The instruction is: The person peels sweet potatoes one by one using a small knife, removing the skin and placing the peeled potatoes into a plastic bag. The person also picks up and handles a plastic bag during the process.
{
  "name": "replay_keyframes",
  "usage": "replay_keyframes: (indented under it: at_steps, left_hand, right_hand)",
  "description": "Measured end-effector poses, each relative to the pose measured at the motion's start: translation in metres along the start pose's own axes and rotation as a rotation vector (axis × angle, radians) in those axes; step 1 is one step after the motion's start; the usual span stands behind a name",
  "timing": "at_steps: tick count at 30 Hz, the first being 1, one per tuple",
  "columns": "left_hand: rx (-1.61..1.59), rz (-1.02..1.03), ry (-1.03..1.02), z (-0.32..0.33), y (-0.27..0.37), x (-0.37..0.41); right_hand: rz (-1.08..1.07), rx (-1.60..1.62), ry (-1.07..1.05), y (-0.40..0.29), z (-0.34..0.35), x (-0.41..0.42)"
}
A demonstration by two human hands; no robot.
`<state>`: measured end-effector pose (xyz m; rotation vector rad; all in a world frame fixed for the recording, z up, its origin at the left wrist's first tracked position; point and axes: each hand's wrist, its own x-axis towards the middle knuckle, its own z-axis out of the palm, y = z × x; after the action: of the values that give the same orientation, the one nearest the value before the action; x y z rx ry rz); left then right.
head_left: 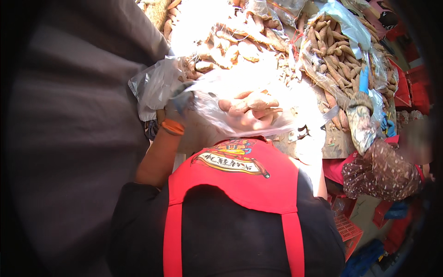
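Note:
Several sweet potatoes [258, 104] lie together in a clear plastic bag [214, 116] in front of my red apron. At the bag's left side, my gloved left hand [181, 98] grips its edge; motion blurs the fingers. More crumpled clear plastic [157, 83] hangs just beyond that hand. My right hand [309, 136] is at the bag's right end, where the plastic reaches it. Strong sunlight washes out that hand, so its fingers cannot be made out.
Loose sweet potatoes [225, 50] cover the wooden table [337, 143] beyond the bag. A large opened sack of sweet potatoes [341, 65] stands at the right. Beside me, another person's patterned sleeve [384, 169] and blue glove [363, 79] reach in. Dark cloth [83, 104] hangs at my left. Red crates [347, 226] stand lower right.

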<state>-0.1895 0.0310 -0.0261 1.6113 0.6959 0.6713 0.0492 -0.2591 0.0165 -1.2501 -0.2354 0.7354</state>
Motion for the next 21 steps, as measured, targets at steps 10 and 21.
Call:
replay_keyframes:
  at_steps: [10, 21]
  left_hand:
    - [0.921, -0.485, -0.605, 0.079, 0.008, 0.006]
    - [1.021, -0.209, -0.855, 0.045, 0.042, 0.105]
  right_hand:
    - [-0.397, -0.551, -0.201, 0.002, -0.035, 0.016]
    - [-0.517, -1.297, -0.186, 0.039, -0.063, 0.047]
